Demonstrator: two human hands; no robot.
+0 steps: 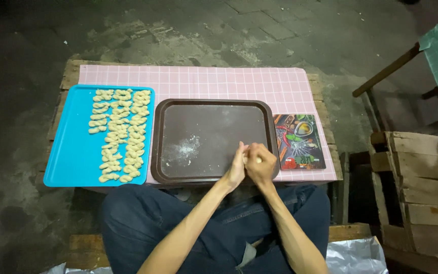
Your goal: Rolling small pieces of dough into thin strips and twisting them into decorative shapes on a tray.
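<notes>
A: What are the hands doing?

B: The left hand (236,170) and right hand (260,163) press together, their grip clamped on a small dough piece (258,160) over the near right corner of the brown tray (164,142).

A: What could go wrong?

B: Squeezed too hard, the piece could smear or stick.

A: And the trays?

B: The brown one holds only a flour dusting (183,149); far left of the grip, the blue tray (69,152) carries rows of twisted dough pieces (122,132). A kitchen scale (300,141) sits just right on the tabletop (219,81).
</notes>
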